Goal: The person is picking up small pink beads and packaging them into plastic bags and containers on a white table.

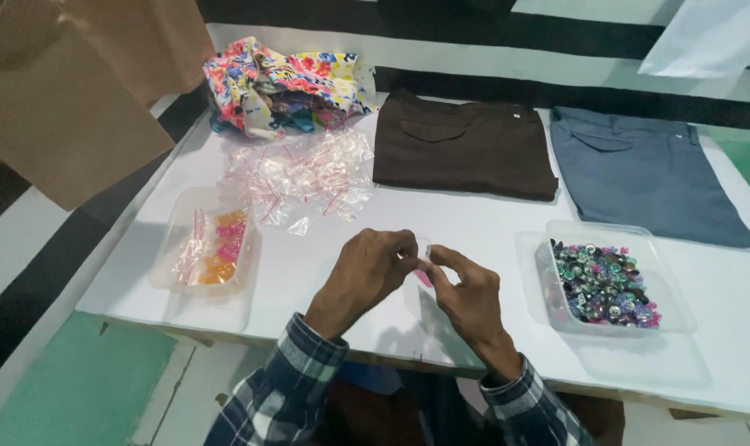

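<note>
My left hand (366, 277) and my right hand (467, 296) meet above the near middle of the white table (490, 223). Together they pinch a small clear zip bag (424, 263) with something pink inside. A clear tray (668, 289) full of shiny mixed buttons (606, 285) sits just right of my right hand. Left of my left hand stands another clear tray (177, 248) holding small bags with orange and pink pieces (222, 252). A loose heap of empty clear zip bags (305, 177) lies beyond my hands.
Folded brown trousers (461, 144) and folded blue-grey trousers (643, 169) lie at the back of the table. A crumpled floral cloth (288, 83) is at the back left. A brown paper bag (69, 91) hangs at the left. The table's near edge runs just below my wrists.
</note>
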